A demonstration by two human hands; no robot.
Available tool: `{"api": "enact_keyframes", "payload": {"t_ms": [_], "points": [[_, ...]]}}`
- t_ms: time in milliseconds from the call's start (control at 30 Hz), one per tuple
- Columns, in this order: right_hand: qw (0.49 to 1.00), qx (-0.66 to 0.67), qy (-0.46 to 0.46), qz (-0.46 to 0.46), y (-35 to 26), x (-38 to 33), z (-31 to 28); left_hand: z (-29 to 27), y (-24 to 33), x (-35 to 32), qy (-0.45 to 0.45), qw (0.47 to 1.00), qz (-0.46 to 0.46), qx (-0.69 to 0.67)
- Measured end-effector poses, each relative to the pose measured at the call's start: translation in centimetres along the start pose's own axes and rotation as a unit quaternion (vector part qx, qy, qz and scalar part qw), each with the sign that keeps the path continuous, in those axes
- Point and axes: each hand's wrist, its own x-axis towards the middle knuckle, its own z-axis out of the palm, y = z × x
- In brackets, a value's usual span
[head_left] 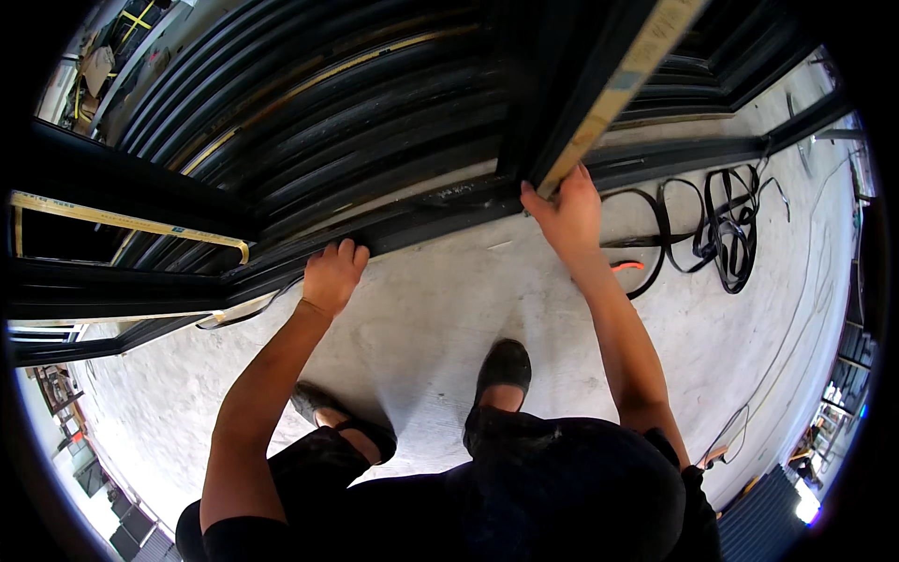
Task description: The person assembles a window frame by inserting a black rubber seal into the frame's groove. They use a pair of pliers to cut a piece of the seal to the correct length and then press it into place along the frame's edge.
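A large black metal frame (421, 220) with long slats (375, 112) stretches across the view in front of me. My left hand (335, 276) is closed over the near edge of its bottom rail, the fingertips curled out of sight. Farther right, my right hand (571, 214) grips the frame where an upright bar (613, 89) meets that rail. This upright carries a yellowish printed strip along its face. The thumb lies on one side of the bar and the fingers on the other, partly hidden.
Black strapping (730, 229) lies in loose loops on the grey concrete floor (421, 309) at the right, beside a small orange-red piece (627, 266). Another frame section (94, 272) with a yellowish strip juts in at the left. My shoes (503, 363) stand close below the rail.
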Motion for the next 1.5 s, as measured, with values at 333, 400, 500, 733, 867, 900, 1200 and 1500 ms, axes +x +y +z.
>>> {"api": "enact_keyframes", "payload": {"t_ms": [333,400,500,733,867,900,1200,1500], "points": [[0.998,0.022,-0.006,0.051,-0.6,-1.3,-0.3,-5.8,0.0,4.7,0.017,0.987,-0.041,-0.155],[0.998,-0.019,-0.023,0.063,-0.9,-1.3,-0.6,-6.2,0.2,7.0,0.042,0.983,-0.070,-0.165],[0.986,-0.139,-0.079,0.052,-2.7,-1.4,-2.4,-5.0,1.1,8.8,0.027,0.977,-0.092,-0.189],[0.974,-0.132,-0.176,-0.062,-6.6,-3.9,-2.7,-3.3,0.6,9.7,-0.005,0.978,-0.074,-0.194],[0.983,-0.101,-0.078,-0.134,-6.0,-3.8,2.1,-2.9,0.4,9.5,-0.017,0.980,-0.069,-0.184],[0.980,-0.118,-0.097,-0.130,-5.3,-3.6,3.1,-2.9,0.6,9.4,-0.011,0.981,-0.070,-0.182],[0.955,-0.184,-0.154,-0.177,-2.2,-3.1,6.5,-2.2,0.8,8.2,-0.016,0.980,-0.113,-0.161],[0.949,-0.244,-0.048,-0.193,-1.0,-2.9,8.1,-2.7,2.4,10.7,-0.018,0.979,-0.123,-0.158]]}}
